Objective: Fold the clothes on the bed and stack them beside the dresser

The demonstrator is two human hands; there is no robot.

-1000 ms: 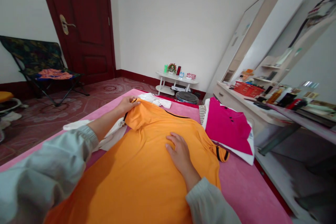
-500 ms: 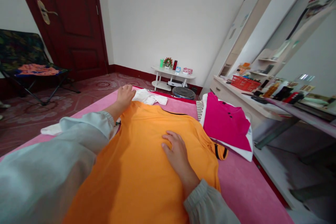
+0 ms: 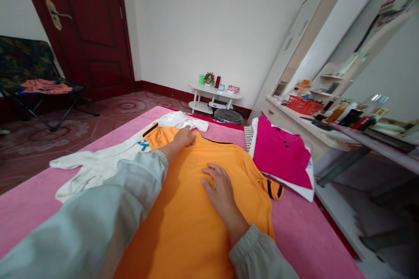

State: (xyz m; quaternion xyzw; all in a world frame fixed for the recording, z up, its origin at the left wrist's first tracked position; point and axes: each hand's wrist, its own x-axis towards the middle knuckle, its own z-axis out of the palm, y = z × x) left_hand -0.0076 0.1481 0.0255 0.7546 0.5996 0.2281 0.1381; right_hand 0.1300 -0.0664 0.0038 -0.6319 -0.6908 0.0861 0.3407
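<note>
An orange T-shirt (image 3: 193, 192) with black-striped sleeve cuffs lies spread out in front of me. At the left end of its collar, my left hand (image 3: 185, 137) has its fingers drawn together on the fabric. My right hand (image 3: 220, 187) rests on the middle of the shirt, fingers loosely bent and apart, holding nothing. Under the shirt's left sleeve and beyond its shoulder lies a white garment (image 3: 108, 161) with a teal print, partly hidden by my left arm.
The pink bedspread (image 3: 294, 226) lies beneath the clothes. To the right, a folded magenta shirt (image 3: 278, 152) sits on white cloth. A dresser with a red basket (image 3: 303, 104) stands beyond. A folding chair (image 3: 29, 69) is at left; a low white table (image 3: 214, 90) stands by the wall.
My left hand has moved right from the shirt's left shoulder to its collar, uncovering the left sleeve and more of the white garment. My right hand has stayed in place.
</note>
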